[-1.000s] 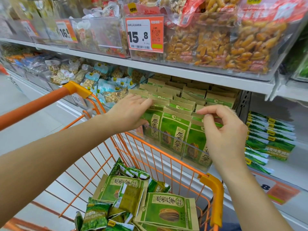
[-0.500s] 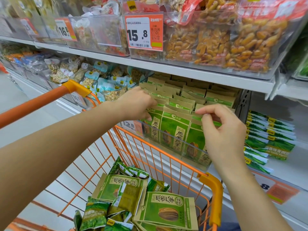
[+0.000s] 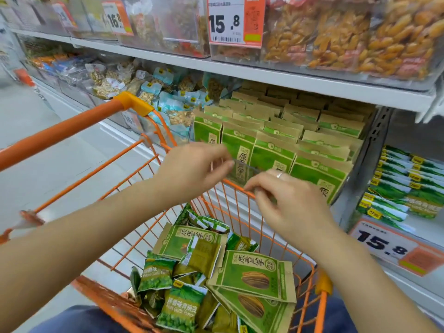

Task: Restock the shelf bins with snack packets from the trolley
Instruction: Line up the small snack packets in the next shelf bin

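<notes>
Both hands hang over the far rim of the orange trolley [image 3: 153, 162], just in front of the shelf bin. The left hand [image 3: 192, 171] is blurred; its fingers point right toward the green packets and look loosely bent, with nothing visibly in them. The right hand [image 3: 290, 205] wears a ring on one finger; its fingers curl downward near the trolley's top wire, and I cannot tell whether they pinch anything or touch the wire.

Right behind the hands stands the clear bin [image 3: 247, 174] on the middle shelf, filled with upright green and brown seed packets [image 3: 271, 155] in several rows, front to back. The front row leans against the bin's clear wall.

Below the hands, inside the trolley, lie more packets in a loose heap: flat seed packets like those in the bin [image 3: 252, 275], one with a sunflower seed drawn on it, and smaller green pea packets [image 3: 180, 306] with English lettering about garlic flavour.

Left of the seed bin are pale blue nut packets [image 3: 173, 106]. The shelf above carries clear bins of orange-brown snacks [image 3: 348, 37] and a price tag [image 3: 235, 20] reading 15.8. To the right, on a lower level, lie stacked green packets with yellow labels [image 3: 403, 181], with another 15.8 tag [image 3: 394, 248] beneath them.
</notes>
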